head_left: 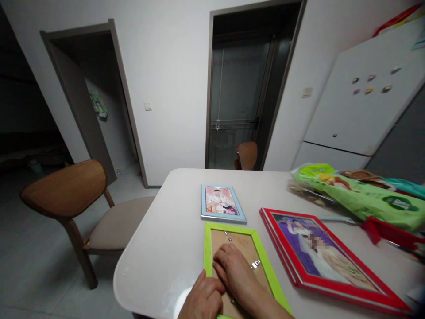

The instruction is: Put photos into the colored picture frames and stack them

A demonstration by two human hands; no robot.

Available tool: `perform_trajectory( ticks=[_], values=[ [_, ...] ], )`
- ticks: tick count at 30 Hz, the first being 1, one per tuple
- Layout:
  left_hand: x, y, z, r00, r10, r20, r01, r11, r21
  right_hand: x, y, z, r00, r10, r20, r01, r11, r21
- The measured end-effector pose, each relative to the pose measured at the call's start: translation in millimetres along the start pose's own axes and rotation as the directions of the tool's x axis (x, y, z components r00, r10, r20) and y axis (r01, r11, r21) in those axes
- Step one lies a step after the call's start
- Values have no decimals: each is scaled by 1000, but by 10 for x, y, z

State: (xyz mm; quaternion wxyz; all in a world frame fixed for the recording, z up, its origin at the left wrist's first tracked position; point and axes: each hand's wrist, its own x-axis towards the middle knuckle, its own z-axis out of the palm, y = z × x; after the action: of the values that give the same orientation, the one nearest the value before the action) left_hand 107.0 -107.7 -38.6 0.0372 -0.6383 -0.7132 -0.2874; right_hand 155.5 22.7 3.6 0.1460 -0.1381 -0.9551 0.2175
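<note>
A green photo frame (268, 272) lies face down on the white table (159, 248), its brown backing board (244, 241) showing with small metal clips (255, 265) around it. My left hand (203, 299) is closed over the frame's left edge, fingers bent. Across the backing lies my right hand (236, 274), its fingers curled together and their tips at the left inner edge. What is under those fingertips is hidden. Just beyond is a light blue photo frame (203, 201), face up. To the right lies a stack of red photo frames (282, 248), a picture in the top one.
Green plastic packaging (368, 195) and a red-handled item (392, 235) lie at the table's right. A wooden chair (66, 190) stands left of the table, another chair (247, 155) behind it. A white fridge (361, 115) is at the right, doorways behind.
</note>
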Motion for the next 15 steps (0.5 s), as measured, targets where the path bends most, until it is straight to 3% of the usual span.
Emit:
perform_trajectory(
  ticks=[3,6,10,12,15],
  values=[
    [21,12,-23,1000,-3,8,3,1000,5,-31,57,-88,1000,-8,1,8,997,75],
    [26,11,-46,1000,11,1,-11,1000,2,-202,144,-255,993,-85,80,70,981,178],
    [-5,-46,-14,999,32,-2,-32,999,-6,-472,230,-320,971,-113,209,97,992,86],
    [-24,-92,27,999,42,-7,-42,999,-13,-502,259,-295,972,-109,206,101,994,47],
    [-41,-154,100,998,62,-5,-62,998,-14,-334,326,-286,991,-68,116,61,996,70]
  ],
)
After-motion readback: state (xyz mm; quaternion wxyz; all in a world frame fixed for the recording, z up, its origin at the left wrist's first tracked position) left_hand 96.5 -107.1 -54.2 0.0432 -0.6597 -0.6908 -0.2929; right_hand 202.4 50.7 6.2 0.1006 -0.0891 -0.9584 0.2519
